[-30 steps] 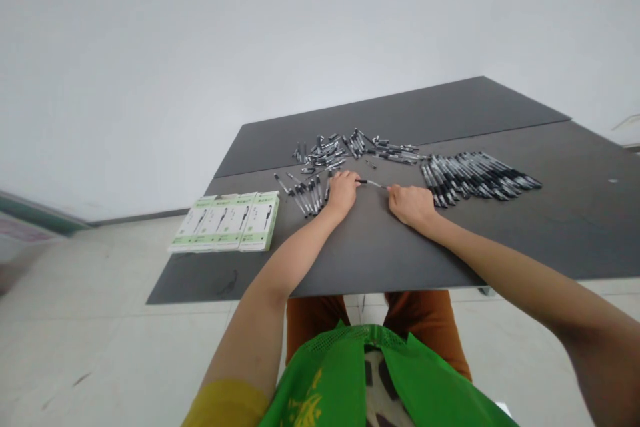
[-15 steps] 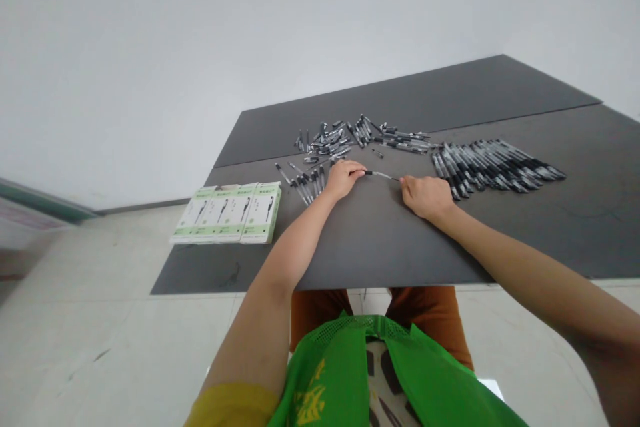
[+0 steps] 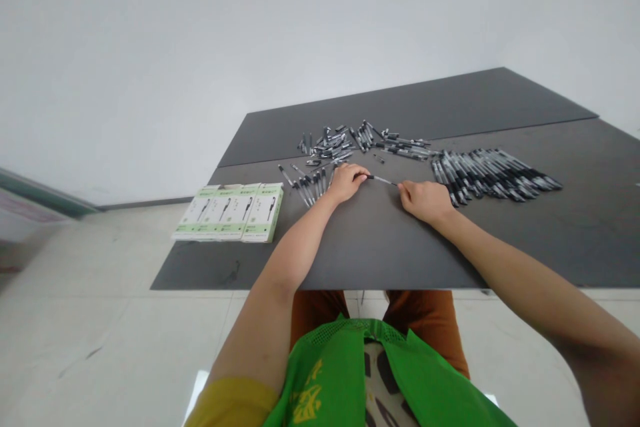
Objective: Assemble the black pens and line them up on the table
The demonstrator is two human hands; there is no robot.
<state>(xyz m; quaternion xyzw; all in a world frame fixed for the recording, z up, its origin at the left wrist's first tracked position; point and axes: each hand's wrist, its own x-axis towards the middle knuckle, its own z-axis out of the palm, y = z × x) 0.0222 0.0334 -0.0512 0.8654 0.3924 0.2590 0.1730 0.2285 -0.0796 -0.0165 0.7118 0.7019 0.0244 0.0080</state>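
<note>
Between my two hands a slim black and clear pen (image 3: pixel 383 180) is stretched sideways above the grey table (image 3: pixel 360 247). My left hand (image 3: pixel 347 181) has its fingers closed on the pen's black end. At the other end, the fingers of my right hand (image 3: pixel 423 199) pinch the tip; what exactly they cover is hidden. Several loose pen barrels (image 3: pixel 306 185) lie just left of my left hand. Right beside my right hand is a broad row of capped black pens (image 3: pixel 493 173). A small black cap (image 3: pixel 379 158) lies by itself beyond the held pen.
Green and white pen boxes (image 3: pixel 230 213) lie side by side at the table's left edge. A heap of caps and pen parts (image 3: pixel 330 143) sits toward the back, with more pens (image 3: pixel 407 148) to its right. Behind the table rises a white wall (image 3: pixel 320 27).
The view has shifted slightly. Both hands keep hold of the pen's two ends, with little visible movement; the piles and boxes on the table look unchanged.
</note>
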